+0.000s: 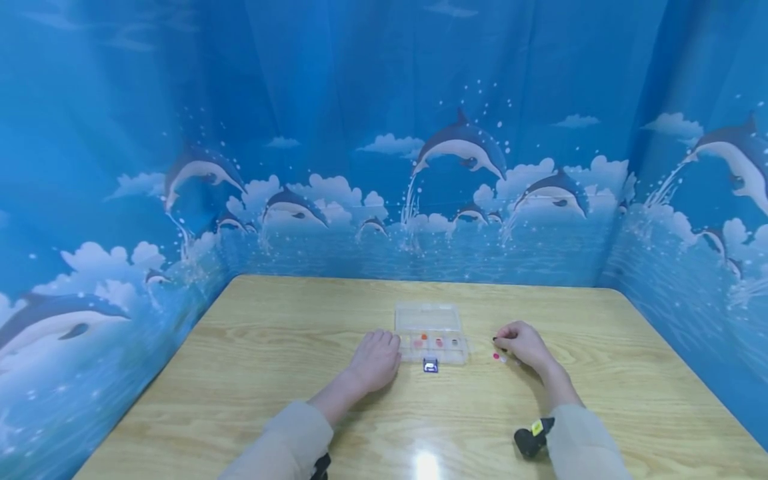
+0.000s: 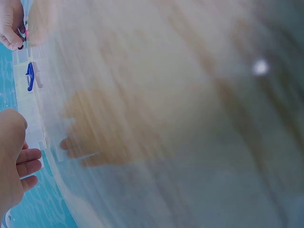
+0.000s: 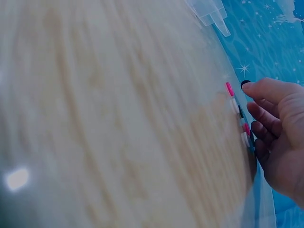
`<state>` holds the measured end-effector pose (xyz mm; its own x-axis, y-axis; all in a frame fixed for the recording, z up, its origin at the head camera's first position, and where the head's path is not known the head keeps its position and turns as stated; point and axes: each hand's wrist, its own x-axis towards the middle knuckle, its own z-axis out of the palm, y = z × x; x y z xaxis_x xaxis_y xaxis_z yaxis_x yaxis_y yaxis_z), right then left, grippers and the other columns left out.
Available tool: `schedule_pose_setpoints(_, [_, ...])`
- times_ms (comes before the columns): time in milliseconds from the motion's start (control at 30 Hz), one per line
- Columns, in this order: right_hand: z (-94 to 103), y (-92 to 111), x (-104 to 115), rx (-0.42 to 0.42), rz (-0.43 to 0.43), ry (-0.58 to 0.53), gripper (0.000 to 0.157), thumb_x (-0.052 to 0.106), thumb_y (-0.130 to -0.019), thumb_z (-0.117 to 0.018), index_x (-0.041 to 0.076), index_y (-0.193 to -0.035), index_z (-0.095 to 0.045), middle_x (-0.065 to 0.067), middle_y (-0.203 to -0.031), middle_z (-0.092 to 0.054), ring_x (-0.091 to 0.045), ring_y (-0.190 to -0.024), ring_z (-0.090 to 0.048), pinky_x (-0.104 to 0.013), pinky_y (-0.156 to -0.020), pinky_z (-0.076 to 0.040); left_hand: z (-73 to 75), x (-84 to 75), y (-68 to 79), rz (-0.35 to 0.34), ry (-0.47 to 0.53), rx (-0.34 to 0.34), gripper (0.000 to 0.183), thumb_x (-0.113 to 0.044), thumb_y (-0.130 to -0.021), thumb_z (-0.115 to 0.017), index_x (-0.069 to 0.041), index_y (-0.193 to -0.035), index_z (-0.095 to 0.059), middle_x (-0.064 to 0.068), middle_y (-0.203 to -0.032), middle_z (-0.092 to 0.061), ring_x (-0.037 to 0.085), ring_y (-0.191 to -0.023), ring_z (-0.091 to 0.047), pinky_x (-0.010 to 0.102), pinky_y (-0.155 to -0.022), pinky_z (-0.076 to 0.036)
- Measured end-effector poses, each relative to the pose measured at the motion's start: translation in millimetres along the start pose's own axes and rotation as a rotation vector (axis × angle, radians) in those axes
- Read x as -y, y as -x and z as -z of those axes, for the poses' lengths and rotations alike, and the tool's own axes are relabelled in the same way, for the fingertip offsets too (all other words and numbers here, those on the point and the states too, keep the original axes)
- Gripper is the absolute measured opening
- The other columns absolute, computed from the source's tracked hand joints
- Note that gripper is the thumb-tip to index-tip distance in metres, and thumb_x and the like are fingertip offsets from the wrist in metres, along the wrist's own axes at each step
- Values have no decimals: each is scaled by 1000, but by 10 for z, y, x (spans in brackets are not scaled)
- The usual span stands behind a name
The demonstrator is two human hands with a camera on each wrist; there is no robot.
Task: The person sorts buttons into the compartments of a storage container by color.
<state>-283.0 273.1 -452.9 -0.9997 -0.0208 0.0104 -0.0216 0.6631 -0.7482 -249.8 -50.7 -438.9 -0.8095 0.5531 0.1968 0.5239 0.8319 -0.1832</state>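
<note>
A clear plastic compartment box [image 1: 432, 357] lies with its lid [image 1: 427, 316] raised; pink, orange and dark small pieces are in its compartments. My left hand [image 1: 375, 360] rests at the box's left edge, its fingers [image 2: 29, 168] loosely bent. To the right of the box, my right hand [image 1: 525, 343] pinches a small round black piece [image 3: 245, 84], which looks like a button, between thumb and fingers. Below those fingertips lie a pink button [image 3: 230, 89], a white button [image 3: 234, 105] and a few more small pieces on the table.
A blue-framed clasp [image 1: 430, 365] is at the box's front edge. Everything sits on a wood-grain table [image 1: 288, 320], with a dolphin-printed curtain [image 1: 336, 100] behind and along the sides. A black wrist camera [image 1: 531, 440] is by the right sleeve.
</note>
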Motion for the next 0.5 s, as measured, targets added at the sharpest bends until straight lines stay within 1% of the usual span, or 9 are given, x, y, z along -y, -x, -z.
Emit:
schedule_pose_setpoints(100, [-1,-1,29,1,1,0,14,12,-84,-64,0,-91,-62,-14,-96,-54,-17,-64,-46,-30,-57,-41,2,4,-1,-2,-1,3,27,-28,-94,-48,-5,-107,-55,5,-92,-55,18,-87,-49,32,-81,-44])
schedule_pose_setpoints(267, [-4,6,86,0,0,-22,17,12,-85,-62,-1,-95,-60,-14,-96,-54,-17,-63,-47,-30,-52,-42,16,5,0,-6,-1,6,28,-28,-95,-47,-5,-108,-55,5,-94,-55,18,-88,-50,32,-81,-44])
schedule_pose_setpoints(367, [-4,9,115,5,-5,-44,18,13,-86,-61,-1,-97,-59,-13,-95,-54,-16,-58,-45,-29,-46,-41,18,7,3,-9,3,3,28,-28,-94,-48,-4,-108,-55,6,-94,-56,18,-88,-50,32,-81,-44])
schedule_pose_setpoints(500, [-13,5,137,27,-3,-80,18,14,-88,-60,0,-98,-58,-12,-90,-56,-13,-48,-40,-27,-39,-37,10,13,3,-10,-4,2,29,-28,-95,-48,-4,-109,-55,6,-93,-56,18,-87,-50,32,-81,-44])
